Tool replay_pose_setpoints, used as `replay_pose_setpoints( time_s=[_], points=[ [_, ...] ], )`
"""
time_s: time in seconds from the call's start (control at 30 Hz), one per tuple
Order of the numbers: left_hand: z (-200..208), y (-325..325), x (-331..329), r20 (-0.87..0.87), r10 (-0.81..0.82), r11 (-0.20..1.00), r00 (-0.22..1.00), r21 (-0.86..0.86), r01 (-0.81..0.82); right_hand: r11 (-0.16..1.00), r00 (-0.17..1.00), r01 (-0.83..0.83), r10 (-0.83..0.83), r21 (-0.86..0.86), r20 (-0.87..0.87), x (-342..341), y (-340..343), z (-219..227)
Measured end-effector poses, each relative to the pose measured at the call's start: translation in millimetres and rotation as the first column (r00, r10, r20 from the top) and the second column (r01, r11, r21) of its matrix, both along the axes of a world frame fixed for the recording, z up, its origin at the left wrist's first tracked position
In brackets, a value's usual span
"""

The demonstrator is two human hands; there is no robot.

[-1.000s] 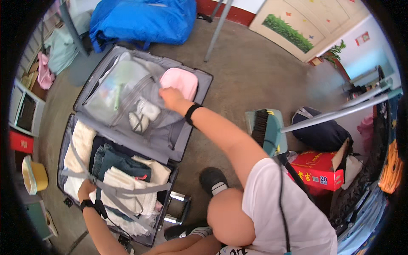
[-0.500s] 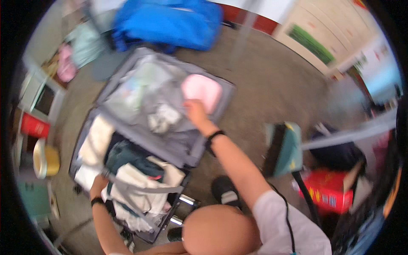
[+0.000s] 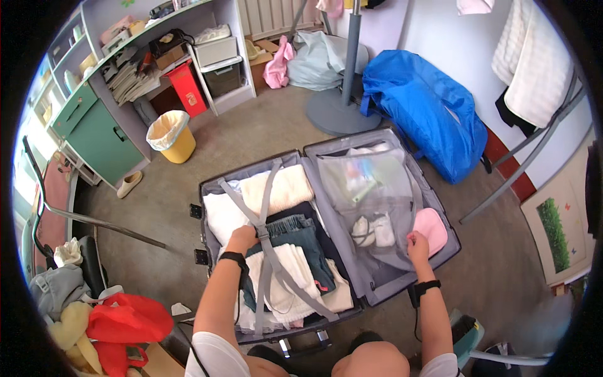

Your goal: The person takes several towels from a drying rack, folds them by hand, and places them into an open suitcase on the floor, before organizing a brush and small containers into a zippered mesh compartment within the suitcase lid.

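An open grey suitcase (image 3: 364,300) lies on the floor before me. My left hand (image 3: 242,239) is closed at the buckle of the crossed grey luggage straps (image 3: 266,242); its fingertips are partly hidden. Beneath the straps lie a cream towel (image 3: 276,188), dark teal jeans (image 3: 295,231) and folded white clothes (image 3: 286,276). Over the lid half, my right hand (image 3: 417,246) pinches the left edge of a flat pink case (image 3: 432,230). Beside it, the lid's mesh pocket (image 3: 336,217) covers a white bundle (image 3: 374,231) and pale packets. I cannot tell whether the case sits partly under the mesh.
Behind the suitcase lie a big blue bag (image 3: 427,113) and a round grey stand base (image 3: 333,116). A yellow bin (image 3: 176,144) and a slipper (image 3: 130,185) are at the far left. Red cloth (image 3: 129,319) and other clothes pile up at left, near a metal bar (image 3: 103,225).
The view has swung left and sharpened, so the suitcase appears further right. Both hands stay at about the same spots on the suitcase, the right still at the pink case.
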State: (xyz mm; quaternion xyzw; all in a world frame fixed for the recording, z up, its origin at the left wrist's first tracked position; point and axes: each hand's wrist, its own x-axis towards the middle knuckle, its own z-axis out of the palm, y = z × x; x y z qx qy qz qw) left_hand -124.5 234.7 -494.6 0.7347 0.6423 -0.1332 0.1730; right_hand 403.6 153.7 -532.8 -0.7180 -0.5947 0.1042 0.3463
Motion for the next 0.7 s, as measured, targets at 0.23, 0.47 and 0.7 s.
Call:
replay_pose_setpoints(
  time_s=[0.23, 0.47, 0.7],
  points=[
    [-27.1, 8.7, -2.8, -0.155, -0.036, 0.998, 0.987, 0.043, 0.043, 0.999, 1.000, 0.002, -0.001, -0.054, 0.023, -7.8, 15.3, -3.2],
    [-20.5, 48.3, 51.5, -0.459, 0.104, 0.874, 0.882, -0.381, -0.301, 0.995, 0.999, -0.038, 0.035, -0.091, -0.035, 17.2, 3.5, -24.7],
    [-21.7, 46.4, 50.5, -0.493, 0.065, 0.842, 0.867, -0.439, -0.313, 0.982, 0.990, 0.016, -0.043, -0.187, -0.137, 17.7, 9.0, -15.3]
  ],
)
